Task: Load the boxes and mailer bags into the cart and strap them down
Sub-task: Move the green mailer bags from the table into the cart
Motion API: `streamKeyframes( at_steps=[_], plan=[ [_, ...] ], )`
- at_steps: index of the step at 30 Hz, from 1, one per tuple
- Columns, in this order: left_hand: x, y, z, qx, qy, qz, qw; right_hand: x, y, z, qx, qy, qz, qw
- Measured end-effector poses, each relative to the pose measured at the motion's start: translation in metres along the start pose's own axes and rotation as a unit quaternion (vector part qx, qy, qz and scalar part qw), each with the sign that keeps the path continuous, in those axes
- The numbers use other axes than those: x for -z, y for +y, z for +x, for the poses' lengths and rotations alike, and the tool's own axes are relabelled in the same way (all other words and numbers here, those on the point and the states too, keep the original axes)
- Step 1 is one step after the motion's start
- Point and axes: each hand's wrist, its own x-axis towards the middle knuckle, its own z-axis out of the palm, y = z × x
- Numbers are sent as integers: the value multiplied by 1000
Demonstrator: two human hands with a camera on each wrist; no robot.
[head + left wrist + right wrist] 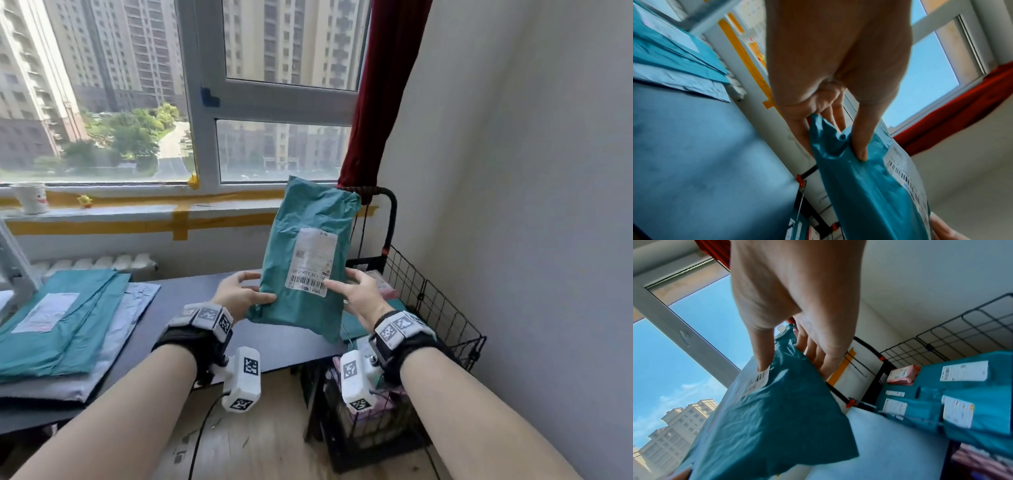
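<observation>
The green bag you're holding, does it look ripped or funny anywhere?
No rip shows. The green mailer bag is wrinkled, with its top end folded over, and it is held upright and a little tilted between the left hand and right hand. Its white label lies flat and whole. The back of the bag is hidden.

Black wrist straps (191, 339) with white marker-tagged camera blocks (241, 383), bare forearms.

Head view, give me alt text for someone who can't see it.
Both hands, left hand and right hand, hold a teal mailer bag upright above the table, beside a wire cart. More mailers lie stacked at left.
</observation>
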Motion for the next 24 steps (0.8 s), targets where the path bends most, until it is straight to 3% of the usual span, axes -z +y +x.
streamKeyframes(
  at_steps=[6,15,19,24],
  plan=[
    [-116,-1,33,7,-24,43,999,108,-2,31,-1,49,-54,997],
    [-296,-18,107,14,8,84,996,275,6,129,-24,60,-115,991],
    [-345,-35,138,27,34,90,995,324,9,166,-60,44,-145,987],
    [-372,-62,189,86,53,90,991,353,32,225,-89,23,-182,979]
  ],
)
